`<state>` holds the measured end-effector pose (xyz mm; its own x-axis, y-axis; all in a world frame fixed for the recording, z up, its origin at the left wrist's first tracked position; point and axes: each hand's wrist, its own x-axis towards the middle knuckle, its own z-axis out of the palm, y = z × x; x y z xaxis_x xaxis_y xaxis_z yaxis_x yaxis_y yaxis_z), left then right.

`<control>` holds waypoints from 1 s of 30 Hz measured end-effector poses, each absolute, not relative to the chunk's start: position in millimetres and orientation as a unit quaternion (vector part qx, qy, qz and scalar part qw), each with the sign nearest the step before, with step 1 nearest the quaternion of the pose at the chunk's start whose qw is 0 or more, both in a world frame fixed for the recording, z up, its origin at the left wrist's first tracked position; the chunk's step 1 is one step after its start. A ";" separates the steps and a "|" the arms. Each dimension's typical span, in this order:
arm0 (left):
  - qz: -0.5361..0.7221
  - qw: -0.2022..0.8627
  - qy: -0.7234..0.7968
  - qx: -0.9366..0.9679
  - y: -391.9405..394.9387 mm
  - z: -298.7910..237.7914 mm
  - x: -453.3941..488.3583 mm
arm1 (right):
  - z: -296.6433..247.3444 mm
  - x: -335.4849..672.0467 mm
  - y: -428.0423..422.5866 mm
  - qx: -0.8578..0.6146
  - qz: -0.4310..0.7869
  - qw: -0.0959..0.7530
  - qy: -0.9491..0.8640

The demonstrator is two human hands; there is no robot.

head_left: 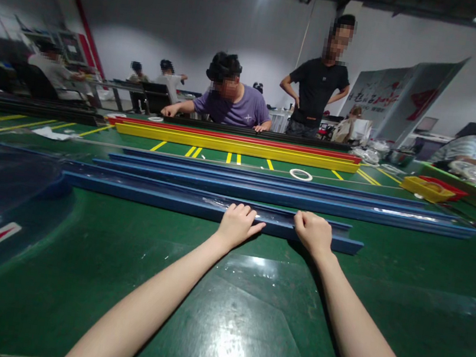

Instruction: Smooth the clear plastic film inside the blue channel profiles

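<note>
A long blue plastic strip (150,195) lies across the green table (117,268), nearest to me. My left hand (238,223) rests on its middle with fingers curled over the near edge. My right hand (314,233) grips the same strip a little to the right. A patch of clear tape or film glints on the strip between and left of my hands. Behind it lie more long blue strips (289,195), stacked side by side.
Yellow and red strips (236,145) lie further back, where a seated person in a purple shirt works. A tape roll (300,175) lies on the table. A standing person in black is behind. Yellow tray (427,187) and green bin (472,193) sit at right.
</note>
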<state>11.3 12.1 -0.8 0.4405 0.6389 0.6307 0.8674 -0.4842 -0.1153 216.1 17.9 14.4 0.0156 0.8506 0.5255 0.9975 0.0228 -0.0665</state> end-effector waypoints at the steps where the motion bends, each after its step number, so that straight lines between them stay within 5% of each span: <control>1: -0.263 0.218 -0.459 -0.820 12.1 -0.9 11.3 | 14.8 215.9 17.6 -0.680 -0.166 0.217 -0.681; 30: -0.268 0.222 -0.452 -0.822 13.7 -1.1 11.5 | 18.9 213.4 15.2 -0.692 -0.149 0.190 -0.680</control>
<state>11.5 13.7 -1.1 0.4485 0.6236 0.6402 0.8612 -0.4931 -0.1230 213.4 15.2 18.9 0.0315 0.8851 0.4644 0.9981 -0.0032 -0.0616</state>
